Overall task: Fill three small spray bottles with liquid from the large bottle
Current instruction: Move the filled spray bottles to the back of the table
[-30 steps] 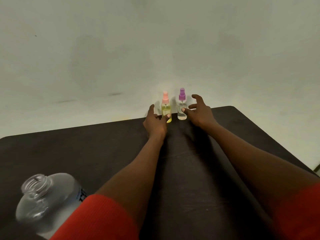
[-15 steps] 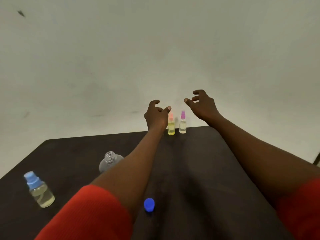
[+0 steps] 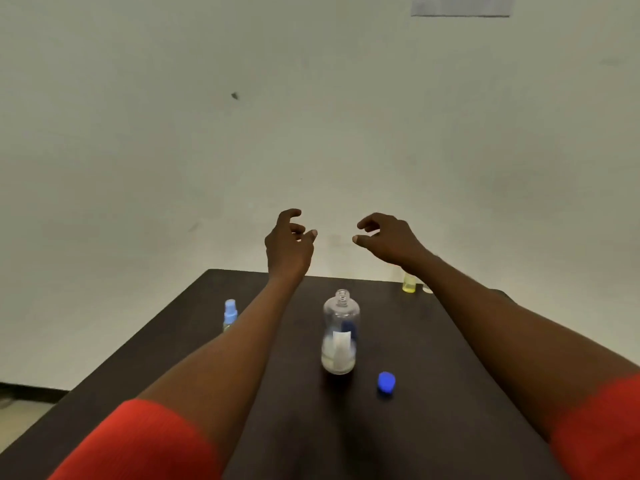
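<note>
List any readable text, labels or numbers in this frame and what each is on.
No text can be read here.
Large bottle: carries a white and blue label, too blurred to read.
Blue-capped spray bottle: no print visible.
Yellow spray bottle: mostly hidden behind the right arm, no print visible.
Blue cap: plain.
Pale rectangle on the wall: blank, as far as it shows.

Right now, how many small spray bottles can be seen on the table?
3: blue-capped bottle beside the left forearm; yellow-filled bottle at the far right edge; a clear one next to it, mostly hidden behind the right forearm.
</note>
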### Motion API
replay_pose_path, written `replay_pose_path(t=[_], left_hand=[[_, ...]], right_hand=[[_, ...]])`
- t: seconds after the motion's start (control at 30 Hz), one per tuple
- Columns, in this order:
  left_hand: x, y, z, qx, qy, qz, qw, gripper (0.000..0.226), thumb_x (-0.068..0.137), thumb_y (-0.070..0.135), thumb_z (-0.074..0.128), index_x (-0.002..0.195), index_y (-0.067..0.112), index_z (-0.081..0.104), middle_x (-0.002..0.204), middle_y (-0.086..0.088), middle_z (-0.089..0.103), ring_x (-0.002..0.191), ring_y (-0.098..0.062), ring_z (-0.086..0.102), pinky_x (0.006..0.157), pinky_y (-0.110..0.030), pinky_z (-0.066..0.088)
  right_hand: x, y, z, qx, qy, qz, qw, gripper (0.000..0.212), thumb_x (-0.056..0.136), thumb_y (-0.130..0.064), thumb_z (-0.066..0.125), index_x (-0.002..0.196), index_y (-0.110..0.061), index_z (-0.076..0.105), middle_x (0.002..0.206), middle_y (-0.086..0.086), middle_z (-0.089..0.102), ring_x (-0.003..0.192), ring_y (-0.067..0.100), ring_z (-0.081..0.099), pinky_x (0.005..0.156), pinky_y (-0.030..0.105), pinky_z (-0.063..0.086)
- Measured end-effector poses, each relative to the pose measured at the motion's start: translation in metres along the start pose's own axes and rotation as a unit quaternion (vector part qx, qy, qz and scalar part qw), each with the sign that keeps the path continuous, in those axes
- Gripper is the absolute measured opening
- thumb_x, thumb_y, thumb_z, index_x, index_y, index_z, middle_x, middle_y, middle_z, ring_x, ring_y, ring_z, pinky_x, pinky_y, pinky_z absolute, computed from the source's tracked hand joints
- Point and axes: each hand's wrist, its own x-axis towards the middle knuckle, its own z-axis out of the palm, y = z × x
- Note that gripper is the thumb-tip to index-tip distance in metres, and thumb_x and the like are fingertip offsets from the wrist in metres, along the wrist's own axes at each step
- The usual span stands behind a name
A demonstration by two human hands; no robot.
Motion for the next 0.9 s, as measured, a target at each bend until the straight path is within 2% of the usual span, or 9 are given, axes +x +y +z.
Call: replay_pose_path(t=[0.13, 0.27, 0.33, 0.53, 0.67, 0.8, 0.9], left_hand=[[-0.008, -0.033, -0.059, 0.018, 0.033, -0.023, 0.999, 0.044, 0.086, 0.021, 0.069, 0.127, 0.023, 0.052, 0.105, -0.004, 0.063, 0.101, -0.020, 0.061, 0.084, -0.032, 0.048], [-0.022, -0.070, -0.104, 0.035, 0.011, -0.071, 0.997, 0.058, 0.085, 0.023, 0.072, 0.136, 0.022, 0.044, 0.112, -0.003, 0.056, 0.106, -0.020, 0.056, 0.081, -0.028, 0.048], [-0.030, -0.090, -0.120, 0.043, -0.006, -0.091, 0.995, 0.065, 0.083, 0.024, 0.074, 0.139, 0.022, 0.040, 0.118, -0.005, 0.055, 0.109, -0.022, 0.056, 0.090, -0.037, 0.051], [-0.050, -0.136, -0.140, 0.080, -0.027, -0.141, 0.986, 0.076, 0.079, 0.023, 0.079, 0.144, 0.019, 0.040, 0.125, -0.010, 0.060, 0.113, -0.025, 0.059, 0.099, -0.044, 0.049], [-0.053, -0.159, -0.139, 0.077, -0.048, -0.161, 0.983, 0.074, 0.079, 0.013, 0.079, 0.143, 0.016, 0.043, 0.127, -0.012, 0.063, 0.115, -0.024, 0.061, 0.101, -0.044, 0.049], [-0.052, -0.170, -0.137, 0.066, -0.051, -0.157, 0.984, 0.062, 0.079, 0.005, 0.077, 0.136, 0.013, 0.053, 0.120, -0.012, 0.067, 0.111, -0.022, 0.064, 0.096, -0.036, 0.051], [-0.049, -0.174, -0.137, 0.075, -0.069, -0.144, 0.984, 0.053, 0.079, 0.004, 0.076, 0.129, 0.013, 0.060, 0.116, -0.009, 0.070, 0.102, -0.016, 0.066, 0.085, -0.024, 0.049]], right_hand=[[-0.013, -0.039, 0.043, -0.016, -0.043, -0.030, 0.999, 0.035, 0.086, -0.028, 0.068, 0.118, -0.015, 0.063, 0.121, 0.004, 0.061, 0.109, 0.017, 0.055, 0.084, 0.022, 0.038], [-0.024, -0.066, 0.088, -0.016, -0.087, -0.050, 0.995, 0.036, 0.086, -0.028, 0.067, 0.119, -0.017, 0.061, 0.124, 0.004, 0.060, 0.108, 0.017, 0.056, 0.083, 0.021, 0.036], [-0.030, -0.075, 0.110, -0.017, -0.111, -0.061, 0.992, 0.038, 0.085, -0.029, 0.068, 0.121, -0.019, 0.060, 0.125, 0.005, 0.059, 0.100, 0.016, 0.057, 0.082, 0.022, 0.037], [-0.040, -0.089, 0.159, -0.036, -0.186, -0.080, 0.979, 0.046, 0.089, -0.022, 0.062, 0.133, -0.024, 0.050, 0.132, 0.007, 0.056, 0.113, 0.021, 0.057, 0.086, 0.024, 0.040], [-0.040, -0.093, 0.180, -0.041, -0.229, -0.104, 0.967, 0.055, 0.090, -0.009, 0.054, 0.140, -0.029, 0.043, 0.139, 0.007, 0.052, 0.114, 0.020, 0.058, 0.090, 0.024, 0.041], [-0.037, -0.093, 0.198, -0.045, -0.248, -0.118, 0.960, 0.053, 0.091, -0.006, 0.049, 0.139, -0.029, 0.045, 0.137, 0.005, 0.053, 0.094, 0.016, 0.059, 0.086, 0.026, 0.046], [-0.032, -0.093, 0.208, -0.052, -0.242, -0.125, 0.961, 0.046, 0.090, -0.005, 0.048, 0.132, -0.024, 0.055, 0.134, 0.004, 0.058, 0.108, 0.018, 0.059, 0.087, 0.025, 0.045]])
